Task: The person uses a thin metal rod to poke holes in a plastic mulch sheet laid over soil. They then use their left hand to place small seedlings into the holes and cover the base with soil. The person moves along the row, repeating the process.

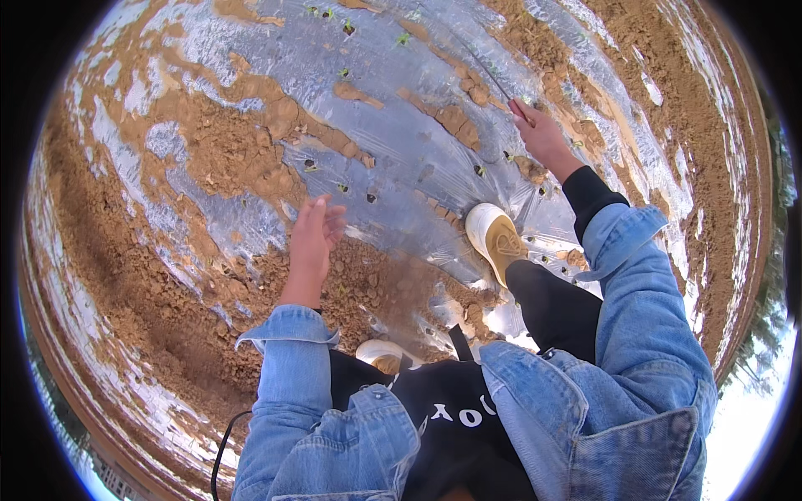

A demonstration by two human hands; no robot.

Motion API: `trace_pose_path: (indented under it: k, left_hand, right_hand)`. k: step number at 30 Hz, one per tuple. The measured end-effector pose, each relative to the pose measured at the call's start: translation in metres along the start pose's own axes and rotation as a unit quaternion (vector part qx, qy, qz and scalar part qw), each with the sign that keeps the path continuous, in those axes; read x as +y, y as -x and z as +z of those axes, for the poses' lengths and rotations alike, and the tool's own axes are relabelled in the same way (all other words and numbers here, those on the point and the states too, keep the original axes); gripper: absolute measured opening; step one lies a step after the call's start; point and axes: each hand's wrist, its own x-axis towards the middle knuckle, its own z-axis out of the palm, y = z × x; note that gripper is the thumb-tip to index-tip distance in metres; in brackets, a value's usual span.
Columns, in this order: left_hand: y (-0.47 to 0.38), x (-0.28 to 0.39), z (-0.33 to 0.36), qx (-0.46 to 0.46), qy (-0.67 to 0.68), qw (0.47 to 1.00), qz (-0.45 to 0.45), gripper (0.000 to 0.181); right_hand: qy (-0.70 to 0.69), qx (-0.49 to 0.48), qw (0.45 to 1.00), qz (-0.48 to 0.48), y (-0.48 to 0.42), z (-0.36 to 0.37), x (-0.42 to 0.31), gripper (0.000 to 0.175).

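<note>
My right hand (546, 138) grips the reddish handle of a long, thin metal tool (494, 77). Its dark shaft slants up and left over a bed covered with plastic mulch film (388, 134); the type of tip is too faint to tell. My left hand (318, 228) hangs empty above the near edge of the film, fingers loosely bent and apart. Small green seedlings show at holes in the film, one seedling (402, 39) near the top and another seedling (343, 73) below it. A dark planting hole (371, 198) lies right of my left hand.
My one light shoe (495, 241) stands on the film, while the other shoe (381, 356) is near loose brown soil (369, 282). Soil clods (448, 119) lie in strips across the film. More film-covered rows curve away on both sides. A black cord (219, 451) hangs by my left sleeve.
</note>
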Motion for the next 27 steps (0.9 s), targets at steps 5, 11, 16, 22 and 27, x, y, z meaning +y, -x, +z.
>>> trace_pose_path:
  k: [5,11,16,22,27]
  left_hand:
    - [0.0,-0.003,-0.009,-0.019,0.007,1.0,0.007,0.029]
    - [0.0,-0.007,-0.016,-0.01,-0.01,1.0,-0.001,0.026]
    - [0.001,-0.007,-0.019,-0.004,-0.015,1.0,-0.007,0.026]
    - [-0.001,-0.008,-0.019,-0.019,0.007,1.0,-0.001,0.027]
    - [0.0,-0.005,-0.017,-0.015,-0.003,1.0,-0.005,0.028]
  right_hand:
    - [0.011,-0.005,1.0,0.008,-0.003,0.002,-0.006,0.046]
    - [-0.106,-0.074,0.985,0.111,0.012,-0.006,-0.038,0.045]
    - [-0.236,-0.104,0.955,0.149,0.015,-0.007,-0.049,0.045]
    - [-0.343,-0.146,0.914,0.162,0.01,-0.003,-0.042,0.043]
    - [-0.251,-0.128,0.947,0.152,0.014,-0.012,-0.041,0.043]
